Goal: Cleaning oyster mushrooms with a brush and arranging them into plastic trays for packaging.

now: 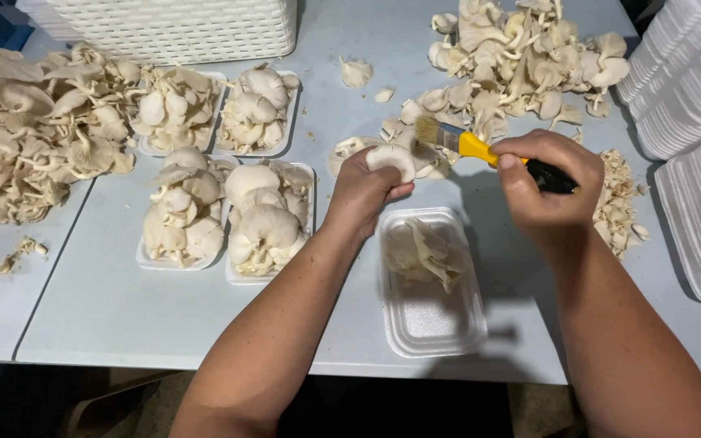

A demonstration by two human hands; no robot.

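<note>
White foam makes up the tray point(432, 316) just below both hands, with a few mushroom pieces lying at its far end; the left hand point(363, 191) is closed around a pale mushroom point(391, 158), holding it up above that tray; the right hand point(545, 186) is clenched on the black grip of a brush point(480, 148) with a yellow ferrule, and its bristles reach across to touch the mushroom's far edge; beyond the brush lies a loose heap point(521, 57) of mushrooms on the grey table point(107, 308); just right of the right hand sits a small pile of trimmings point(618, 203), and further right, stacks of empty foam trays point(691, 89); left of the left hand stand four filled trays point(229, 162), two by two; further left sprawls a big mushroom pile point(34, 130); a white woven basket point(172, 28) stands at the far edge behind the filled trays.
</note>
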